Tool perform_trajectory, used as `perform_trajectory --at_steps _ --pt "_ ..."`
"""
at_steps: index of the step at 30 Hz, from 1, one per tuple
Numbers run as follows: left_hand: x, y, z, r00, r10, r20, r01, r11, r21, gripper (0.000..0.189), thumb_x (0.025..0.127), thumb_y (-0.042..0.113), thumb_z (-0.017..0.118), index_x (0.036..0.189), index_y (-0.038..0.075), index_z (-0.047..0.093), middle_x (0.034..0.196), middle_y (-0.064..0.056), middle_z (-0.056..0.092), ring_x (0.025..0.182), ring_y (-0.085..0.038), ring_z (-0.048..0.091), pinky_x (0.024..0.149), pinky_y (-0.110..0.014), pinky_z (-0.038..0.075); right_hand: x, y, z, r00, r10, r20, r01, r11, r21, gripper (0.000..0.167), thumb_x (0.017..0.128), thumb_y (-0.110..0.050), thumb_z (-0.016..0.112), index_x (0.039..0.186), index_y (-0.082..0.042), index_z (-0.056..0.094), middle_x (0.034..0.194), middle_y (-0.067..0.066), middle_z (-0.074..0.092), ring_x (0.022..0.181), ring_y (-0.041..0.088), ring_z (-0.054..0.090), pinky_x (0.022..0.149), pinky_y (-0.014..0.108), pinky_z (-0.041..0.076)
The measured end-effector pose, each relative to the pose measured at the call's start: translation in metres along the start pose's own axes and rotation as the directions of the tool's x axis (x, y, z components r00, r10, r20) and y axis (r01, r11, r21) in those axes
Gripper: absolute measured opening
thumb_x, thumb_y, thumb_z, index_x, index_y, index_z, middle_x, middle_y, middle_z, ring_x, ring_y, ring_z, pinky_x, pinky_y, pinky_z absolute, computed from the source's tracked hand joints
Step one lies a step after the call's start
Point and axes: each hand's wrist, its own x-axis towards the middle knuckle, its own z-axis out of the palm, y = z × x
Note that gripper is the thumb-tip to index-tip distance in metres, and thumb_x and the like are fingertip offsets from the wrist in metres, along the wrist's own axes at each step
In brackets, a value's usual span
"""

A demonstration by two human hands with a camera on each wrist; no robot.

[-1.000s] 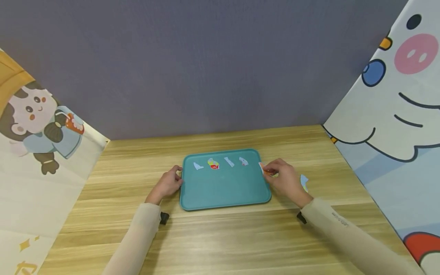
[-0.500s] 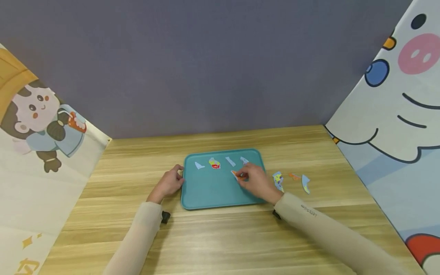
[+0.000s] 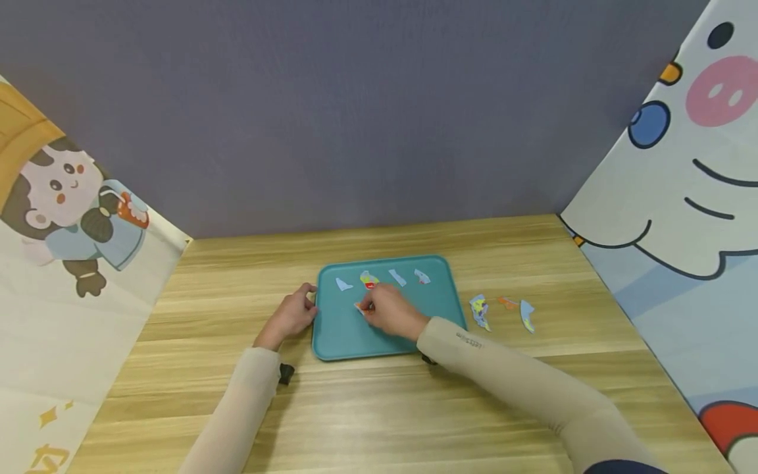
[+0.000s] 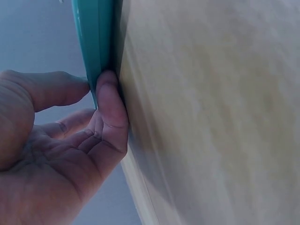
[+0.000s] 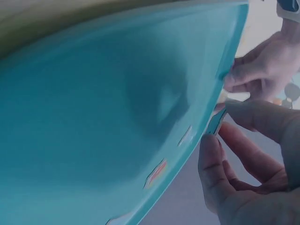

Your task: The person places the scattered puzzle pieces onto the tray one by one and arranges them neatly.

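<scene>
A grey-purple wall (image 3: 379, 118) backs a wood-grained bench (image 3: 355, 421), where a teal tray (image 3: 337, 339) lies nearer the far edge than the near one. The left hand (image 3: 291, 315) pinches the tray's left edge between thumb and fingers. The right hand (image 3: 391, 311) pinches an orange-and-white piece (image 3: 359, 307) over the tray's left half. Along the tray's far edge lie, from left to right, a pale pointed piece (image 3: 343, 284), a yellow-and-red piece (image 3: 368, 279), a pale strip (image 3: 397, 278) and a pale curved piece (image 3: 422, 276). Beside the tray's right edge lie a multicoloured piece (image 3: 480, 311), a small orange piece (image 3: 507, 303) and a light-blue piece (image 3: 526, 316).
</scene>
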Motion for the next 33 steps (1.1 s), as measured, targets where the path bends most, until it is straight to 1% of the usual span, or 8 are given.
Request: perform_trajectory --at_steps 5,10,18,20,23,27,29,33 --pt "0.002 0.0 0.003 1.0 0.029 0.003 -0.029 1.0 0.0 0.045 0.088 0.001 0.059 0.129 -0.005 0.043 0.091 -0.017 0.065 0.081 -0.026 0.063 0.072 -0.039 0.051 0.011 -0.008 0.007 0.995 -0.006 0.098 0.009 1.0 -0.03 0.014 0.081 -0.004 0.071 0.094 -0.003 0.074 0.088 0.003 0.067 0.086 0.018 0.06 0.075 0.026 0.048" --pt "0.003 0.003 0.005 0.999 0.048 -0.003 -0.048 0.999 -0.006 0.044 0.087 0.0 0.059 0.128 -0.005 0.043 0.088 -0.016 0.066 0.08 -0.025 0.063 0.072 -0.039 0.051 0.021 -0.01 0.014 0.99 -0.004 0.139 0.01 0.999 -0.041 0.011 0.081 -0.005 0.071 0.092 -0.003 0.074 0.086 0.002 0.063 0.086 0.017 0.058 0.075 0.027 0.047" --pt "0.005 0.007 0.005 0.999 0.032 0.002 -0.032 0.999 0.023 0.044 0.088 0.003 0.058 0.129 -0.003 0.043 0.091 -0.016 0.066 0.082 -0.025 0.063 0.073 -0.039 0.051 0.032 -0.01 0.022 0.986 -0.045 0.158 0.051 0.998 -0.035 0.007 0.078 0.0 0.071 0.083 -0.003 0.074 0.078 0.001 0.066 0.075 0.013 0.056 0.068 0.024 0.047" --pt "0.005 0.007 0.004 1.0 0.025 0.007 -0.025 0.999 0.023 0.044 0.088 0.003 0.058 0.129 -0.003 0.043 0.092 -0.016 0.066 0.083 -0.025 0.063 0.073 -0.039 0.051 0.032 -0.009 0.023 0.986 -0.048 0.163 0.055 0.998 -0.037 0.007 0.078 -0.001 0.071 0.084 -0.003 0.074 0.077 0.001 0.065 0.076 0.014 0.055 0.068 0.024 0.046" --pt "0.004 0.006 0.002 1.0 0.015 0.009 -0.015 1.0 0.02 0.045 0.088 0.003 0.058 0.13 -0.003 0.043 0.092 -0.017 0.066 0.083 -0.026 0.063 0.073 -0.039 0.051 0.032 -0.007 0.025 0.984 -0.079 0.161 0.089 0.994 -0.056 0.008 0.078 -0.003 0.073 0.086 -0.004 0.074 0.078 0.0 0.065 0.079 0.015 0.055 0.07 0.025 0.046" --pt "0.002 0.004 0.0 1.0 0.012 0.007 -0.012 1.0 0.021 0.045 0.088 0.003 0.058 0.13 -0.004 0.043 0.092 -0.018 0.065 0.083 -0.026 0.063 0.073 -0.039 0.051 0.03 -0.005 0.022 0.981 -0.109 0.159 0.12 0.991 -0.058 0.013 0.08 -0.008 0.074 0.092 -0.004 0.073 0.086 0.002 0.067 0.087 0.017 0.056 0.078 0.027 0.046" --pt "0.002 0.003 -0.001 1.0 0.007 0.005 -0.007 1.0 0.019 0.045 0.088 0.003 0.058 0.13 -0.004 0.042 0.092 -0.018 0.065 0.083 -0.027 0.062 0.072 -0.04 0.051 0.028 -0.004 0.018 0.983 -0.104 0.153 0.112 0.993 -0.044 0.016 0.081 -0.009 0.074 0.096 -0.004 0.073 0.092 0.004 0.067 0.092 0.019 0.057 0.082 0.029 0.046" --pt "0.002 0.001 0.0 1.0 -0.004 0.008 0.004 1.0 0.024 0.046 0.088 0.002 0.058 0.131 -0.004 0.042 0.094 -0.018 0.064 0.084 -0.027 0.062 0.073 -0.039 0.051 0.021 -0.002 0.005 0.99 -0.043 0.134 0.045 0.999 -0.006 0.022 0.081 -0.008 0.073 0.103 -0.002 0.071 0.099 0.008 0.063 0.098 0.023 0.057 0.086 0.034 0.046"
